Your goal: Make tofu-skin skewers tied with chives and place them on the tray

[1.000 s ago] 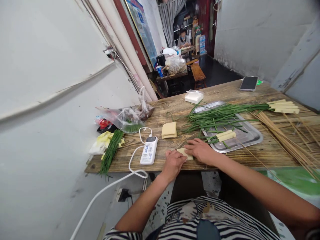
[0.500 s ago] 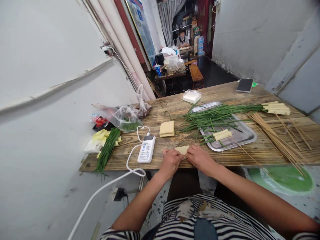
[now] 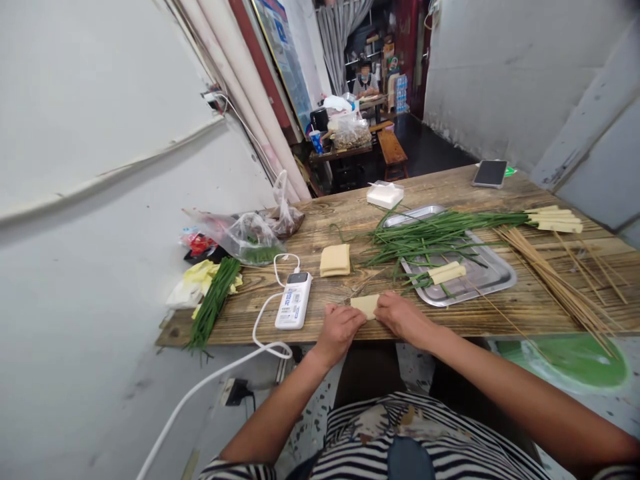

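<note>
A pale yellow tofu sheet (image 3: 363,306) lies at the table's front edge between my two hands. My left hand (image 3: 339,329) has its fingers closed on the sheet's left lower edge. At the opposite end, my right hand (image 3: 401,317) pinches the sheet's right side. Just behind stands a stack of square tofu sheets (image 3: 335,260). To the right, a metal tray (image 3: 493,277) carries loose green chives (image 3: 425,233) and two tofu rolls (image 3: 447,272) on a skewer. Further right, several more tofu rolls (image 3: 555,219) lie together. Whatever is under my fingers is hidden.
A white power bank (image 3: 293,301) with a cable is left of my hands. Beyond it are a chive bundle (image 3: 216,303) and plastic bags (image 3: 257,237). Bamboo skewers (image 3: 555,287) spread at right. A white box (image 3: 385,194) and a phone (image 3: 490,173) sit at the back.
More of the tofu sheet's face shows between my hands now. My left hand has shifted slightly down and left from the sheet's top edge; my right hand has barely moved.
</note>
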Motion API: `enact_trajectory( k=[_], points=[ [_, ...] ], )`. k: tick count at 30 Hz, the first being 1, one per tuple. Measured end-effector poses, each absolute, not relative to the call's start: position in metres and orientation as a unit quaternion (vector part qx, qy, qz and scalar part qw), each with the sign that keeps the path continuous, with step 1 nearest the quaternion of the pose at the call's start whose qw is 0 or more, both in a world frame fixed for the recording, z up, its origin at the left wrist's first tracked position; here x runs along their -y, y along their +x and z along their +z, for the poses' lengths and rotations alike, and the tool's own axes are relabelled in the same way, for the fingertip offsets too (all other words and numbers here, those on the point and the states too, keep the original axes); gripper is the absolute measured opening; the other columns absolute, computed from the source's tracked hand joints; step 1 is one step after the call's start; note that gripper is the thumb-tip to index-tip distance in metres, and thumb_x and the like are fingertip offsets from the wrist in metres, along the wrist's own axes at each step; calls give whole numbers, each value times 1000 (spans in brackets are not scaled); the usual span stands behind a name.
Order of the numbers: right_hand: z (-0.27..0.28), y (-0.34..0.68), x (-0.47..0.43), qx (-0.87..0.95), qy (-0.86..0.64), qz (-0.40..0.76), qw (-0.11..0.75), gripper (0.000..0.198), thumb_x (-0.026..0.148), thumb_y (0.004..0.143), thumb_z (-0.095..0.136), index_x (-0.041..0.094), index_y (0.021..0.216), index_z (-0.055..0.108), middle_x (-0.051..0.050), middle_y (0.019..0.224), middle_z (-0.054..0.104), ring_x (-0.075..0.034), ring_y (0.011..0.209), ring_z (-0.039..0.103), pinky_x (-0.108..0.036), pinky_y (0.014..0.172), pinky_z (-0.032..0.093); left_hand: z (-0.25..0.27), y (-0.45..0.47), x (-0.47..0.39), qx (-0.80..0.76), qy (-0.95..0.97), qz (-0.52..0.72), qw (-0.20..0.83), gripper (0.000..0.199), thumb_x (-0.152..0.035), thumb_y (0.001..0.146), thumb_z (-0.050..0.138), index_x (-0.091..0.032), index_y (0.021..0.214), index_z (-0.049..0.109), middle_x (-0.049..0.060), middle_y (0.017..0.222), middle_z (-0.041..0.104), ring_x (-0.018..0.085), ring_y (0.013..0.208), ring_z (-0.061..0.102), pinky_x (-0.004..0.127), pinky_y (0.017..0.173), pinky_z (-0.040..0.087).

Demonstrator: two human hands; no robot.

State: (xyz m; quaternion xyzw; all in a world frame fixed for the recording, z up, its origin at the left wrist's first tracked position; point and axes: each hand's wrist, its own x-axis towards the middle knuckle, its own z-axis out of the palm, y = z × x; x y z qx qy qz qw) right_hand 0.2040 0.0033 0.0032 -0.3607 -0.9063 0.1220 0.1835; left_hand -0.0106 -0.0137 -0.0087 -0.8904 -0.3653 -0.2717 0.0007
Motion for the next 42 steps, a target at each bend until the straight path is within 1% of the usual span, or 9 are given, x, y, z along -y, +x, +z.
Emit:
enact_trajectory(
  k=[3,6,16,21,28,31,34,38,42],
  points=[
    [1,204,-7,906,-354,142,185,34,19,94,44,16,65,60,-4,72,54,-15,72,43,-28,66,32,-7,-11,12,365,-890,-273,7,18,-28,95,50,-23,96,68,2,92,71,13,81,60,33,76,31],
    [-5,203,-11,902,-354,152,194,33,19,92,46,15,63,61,-4,71,55,-15,72,44,-28,64,31,-5,-11,11,355,-889,-291,7,13,-25,93,55,-23,97,67,1,90,71,15,87,59,35,81,31],
    [-10,205,-15,883,-357,196,231,23,17,88,55,15,68,67,-6,73,59,-16,73,48,-27,66,35,-10,-12,8,339,-893,-297,16,16,-21,93,52,-21,99,66,3,89,69,16,87,55,34,79,34],
    [4,206,-11,873,-378,219,217,20,16,87,56,15,73,70,-7,76,61,-17,76,52,-27,69,37,-8,-13,8,338,-890,-306,22,16,-22,94,50,-21,98,66,3,85,69,15,84,57,33,79,33],
    [9,205,-11,856,-406,251,200,17,16,85,58,15,79,74,-7,78,65,-17,78,57,-26,70,39,-6,-15,5,330,-889,-317,-21,16,-22,94,51,-21,93,67,2,84,71,14,81,59,33,78,32],
    [12,204,-16,833,-431,284,198,15,15,82,60,16,80,75,-6,78,68,-16,75,59,-24,69,40,0,-15,3,329,-893,-303,-43,15,-21,94,51,-21,92,67,1,85,71,14,80,59,33,78,32],
    [17,203,-25,819,-455,313,159,13,15,78,63,17,76,75,-4,74,70,-15,69,60,-23,65,39,8,-15,-1,332,-900,-274,-64,18,-22,95,50,-21,91,68,1,84,71,15,80,59,34,80,31],
    [24,202,-31,843,-441,290,108,13,13,76,62,16,72,75,-6,72,69,-16,67,59,-24,63,38,15,-12,0,354,-901,-234,-86,22,-23,95,48,-22,88,69,1,79,69,15,76,57,34,77,30],
    [23,203,-24,876,-400,238,123,18,13,82,56,14,77,73,-8,78,66,-18,76,59,-25,68,39,14,-9,3,393,-884,-236,-93,22,-25,94,49,-22,86,70,2,83,69,15,76,57,34,75,30]
  ],
)
